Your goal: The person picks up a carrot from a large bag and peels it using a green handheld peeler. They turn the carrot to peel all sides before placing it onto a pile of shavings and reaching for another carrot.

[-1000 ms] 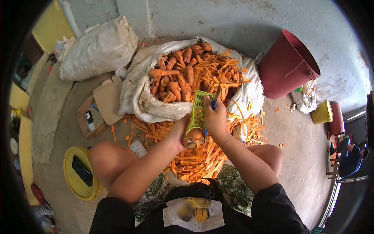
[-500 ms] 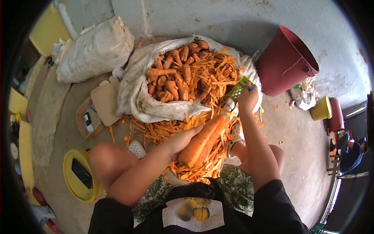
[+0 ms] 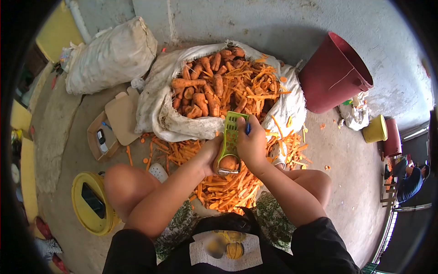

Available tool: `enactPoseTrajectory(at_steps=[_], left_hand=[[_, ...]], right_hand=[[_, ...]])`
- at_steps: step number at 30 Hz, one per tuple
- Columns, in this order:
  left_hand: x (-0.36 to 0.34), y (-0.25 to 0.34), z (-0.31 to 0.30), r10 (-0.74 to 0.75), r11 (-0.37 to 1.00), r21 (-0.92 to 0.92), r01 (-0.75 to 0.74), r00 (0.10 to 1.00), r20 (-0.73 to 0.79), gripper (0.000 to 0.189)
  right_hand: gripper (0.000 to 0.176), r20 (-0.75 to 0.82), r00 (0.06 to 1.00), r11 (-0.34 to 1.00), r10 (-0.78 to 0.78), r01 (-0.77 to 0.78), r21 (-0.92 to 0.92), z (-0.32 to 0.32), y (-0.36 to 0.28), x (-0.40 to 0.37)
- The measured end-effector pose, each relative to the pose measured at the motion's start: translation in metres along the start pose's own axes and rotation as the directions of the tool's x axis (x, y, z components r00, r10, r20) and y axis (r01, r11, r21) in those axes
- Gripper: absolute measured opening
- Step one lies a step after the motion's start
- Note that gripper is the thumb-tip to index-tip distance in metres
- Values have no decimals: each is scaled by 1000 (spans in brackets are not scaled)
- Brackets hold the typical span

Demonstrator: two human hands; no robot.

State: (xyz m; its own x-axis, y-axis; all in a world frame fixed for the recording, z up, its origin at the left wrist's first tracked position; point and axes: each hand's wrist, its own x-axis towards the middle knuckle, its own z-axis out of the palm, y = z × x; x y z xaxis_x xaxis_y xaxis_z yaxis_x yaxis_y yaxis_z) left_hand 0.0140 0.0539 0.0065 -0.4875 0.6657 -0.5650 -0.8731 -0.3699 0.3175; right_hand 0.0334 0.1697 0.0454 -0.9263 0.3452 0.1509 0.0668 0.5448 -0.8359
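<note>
My right hand [image 3: 252, 142] is closed round a green peeler [image 3: 232, 130] with holes along its handle, and something blue shows at the fingers. The blade end lies over the near, thick end of a large carrot [image 3: 229, 162], which shows through the frame. My left hand [image 3: 211, 153] grips that carrot from the left side; most of the carrot is hidden by the peeler and my hands. Below, a heap of orange peelings [image 3: 228, 194] covers the floor between my legs. Just beyond my hands, an open white sack [image 3: 159, 121] holds many unpeeled carrots [image 3: 200, 100] and more peelings.
A full white sack [image 3: 112, 57] lies at the back left, near an open cardboard box [image 3: 98, 155]. A yellow bucket [image 3: 82, 208] with a phone on its lid stands left. At right are a tall red bin [image 3: 331, 77], a small yellow bucket [image 3: 375, 129] and a distant person [image 3: 410, 180].
My right hand has brought the peeler from the far end of the carrot down and left to its near end. The carrot now points more straight away from me.
</note>
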Motion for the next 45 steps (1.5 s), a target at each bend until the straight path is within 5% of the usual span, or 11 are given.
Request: enactPoseTrajectory(at_steps=[3, 5, 7, 10, 15, 19, 24, 30, 34, 39, 45], left_hand=[[4, 2, 1, 21, 998, 65, -21, 1000, 10, 38], [-6, 5, 9, -111, 916, 385, 111, 994, -21, 42], [-21, -12, 18, -85, 935, 346, 75, 996, 12, 46], [-30, -9, 18, -178, 908, 403, 116, 976, 121, 46], [-27, 5, 21, -55, 979, 196, 58, 998, -22, 42], [-1, 1, -1, 42, 995, 79, -54, 989, 141, 34], [-2, -2, -2, 15, 1000, 15, -15, 999, 36, 35], [-9, 0, 1, -92, 954, 295, 55, 989, 115, 40], [-30, -14, 18, -95, 923, 378, 74, 995, 37, 42], [-32, 5, 17, -150, 976, 177, 129, 983, 110, 44], [-16, 4, 8, -27, 988, 150, 17, 997, 69, 40]], right_hand=[[26, -73, 997, 997, -24, 18, -77, 3, 17, 8], [26, -280, 958, 989, -66, 26, -145, 2, 53, 34], [27, -392, 900, 953, 190, -265, -146, -29, 69, 73], [28, -537, 831, 953, 147, -265, -150, -54, 84, 94], [28, -283, 939, 953, 195, -114, 281, -32, 36, 65], [24, 12, 994, 925, 109, -106, 365, -11, -6, 16], [22, -3, 1000, 978, -23, 23, 206, 0, -1, 0], [21, -238, 970, 995, -44, 21, -99, 0, 43, 26], [28, -435, 893, 951, 112, -224, -215, -42, 84, 81], [25, -239, 922, 841, 303, -141, 523, -35, 52, 70], [23, 14, 998, 945, 61, -62, 322, -9, -7, 9]])
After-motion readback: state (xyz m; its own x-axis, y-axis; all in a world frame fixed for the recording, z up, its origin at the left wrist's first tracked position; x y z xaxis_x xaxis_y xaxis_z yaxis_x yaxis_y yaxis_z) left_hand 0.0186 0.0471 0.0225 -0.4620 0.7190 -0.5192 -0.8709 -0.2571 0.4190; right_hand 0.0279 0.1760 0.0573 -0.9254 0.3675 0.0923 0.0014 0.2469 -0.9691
